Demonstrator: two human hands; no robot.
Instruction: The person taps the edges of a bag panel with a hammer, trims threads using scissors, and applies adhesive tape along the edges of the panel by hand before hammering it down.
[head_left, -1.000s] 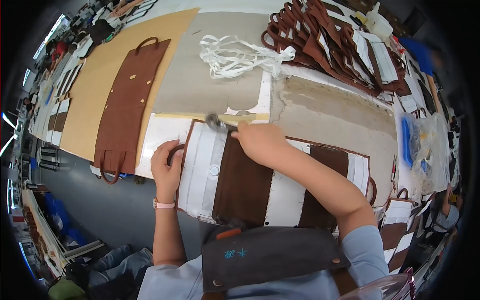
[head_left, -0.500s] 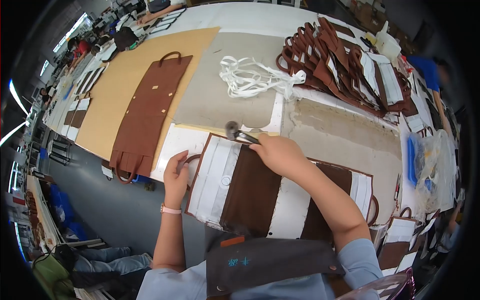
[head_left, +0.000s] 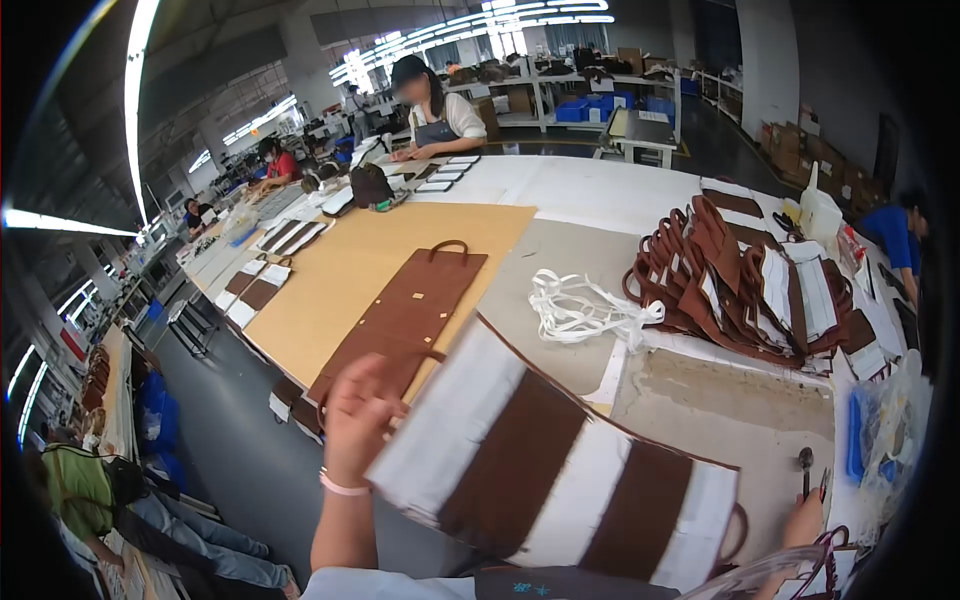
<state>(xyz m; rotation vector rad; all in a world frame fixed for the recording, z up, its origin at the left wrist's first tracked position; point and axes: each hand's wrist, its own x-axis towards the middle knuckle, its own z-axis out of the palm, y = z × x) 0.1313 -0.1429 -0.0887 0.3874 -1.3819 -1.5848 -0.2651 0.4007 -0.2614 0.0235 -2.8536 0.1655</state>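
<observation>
My left hand, blurred, is at the left end of a brown bag panel, its fingers closed at the edge near a handle. The panel lies slanted in front of me, its inner side up, with white and dark brown stripes across it. A second brown handle sticks out at its right end. At lower right my right hand, partly hidden behind glasses, is around the handle of a small tool with a round metal head, like a hand roller. Thin pointed tweezers or scissors lie beside it.
Another brown bag panel lies on the tan sheet. White tape strips and a heap of brown bag pieces are farther back. A plastic bag is at right. Other people work around the table.
The view has tilted up. My right hand has moved with the roller from above the panel to the far right. The panel has shifted towards me and slants more.
</observation>
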